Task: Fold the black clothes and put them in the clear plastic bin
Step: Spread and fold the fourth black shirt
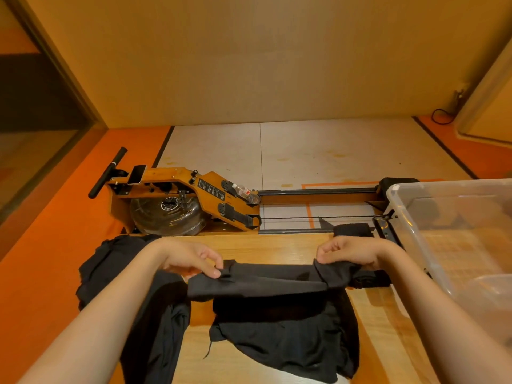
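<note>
Both hands pinched a black garment [266,281] by its upper edge, the left hand [191,257] at one end, the right hand [349,252] at the other, stretching it above the wooden surface [277,245]. The clear plastic bin [454,234] sat just right.
</note>
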